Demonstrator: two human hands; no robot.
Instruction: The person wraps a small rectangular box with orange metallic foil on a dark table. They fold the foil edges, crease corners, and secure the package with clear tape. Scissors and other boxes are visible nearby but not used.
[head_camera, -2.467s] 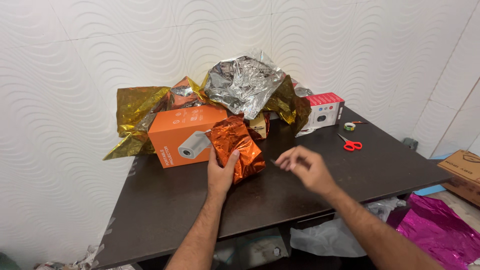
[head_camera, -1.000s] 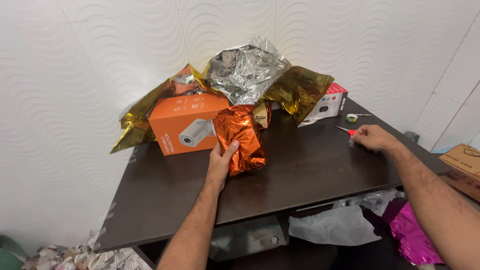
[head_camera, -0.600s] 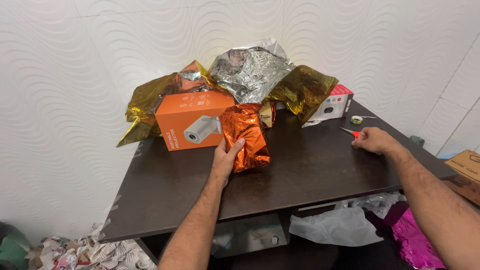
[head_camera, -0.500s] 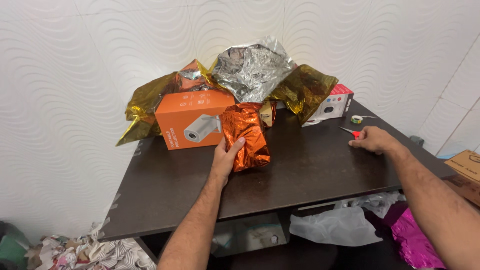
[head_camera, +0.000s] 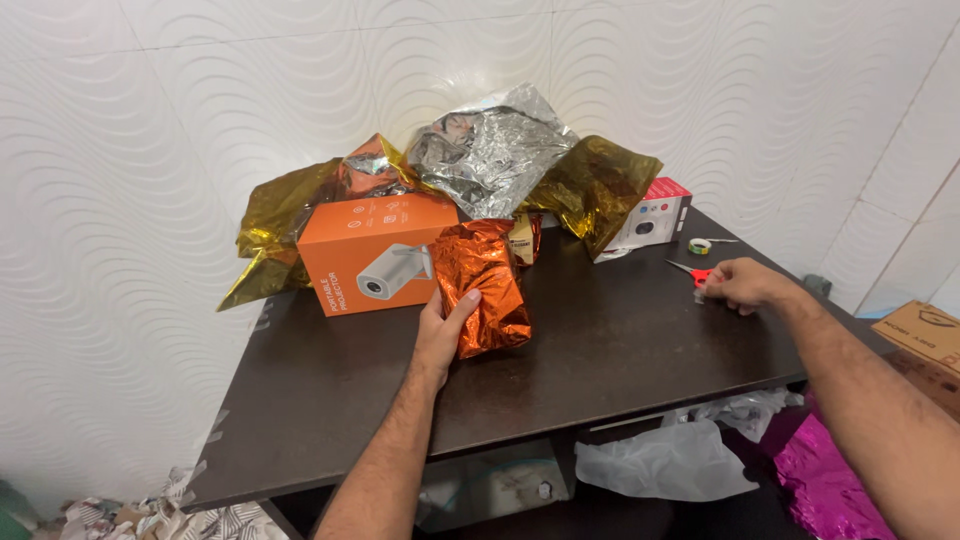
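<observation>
Between my left hand (head_camera: 440, 335) on the crinkled orange foil parcel (head_camera: 482, 288) and my right hand (head_camera: 738, 285) by the red-handled scissors (head_camera: 692, 272), the dark brown surface (head_camera: 620, 330) lies bare, as does its whole near edge, so I can pass there freely. The back is blocked by the orange cardboard box (head_camera: 372, 252), the heap of gold and silver foil sheets (head_camera: 490, 160) and the red-and-white box (head_camera: 650, 217). A small roll of tape (head_camera: 700, 246) sits just beyond the scissors.
</observation>
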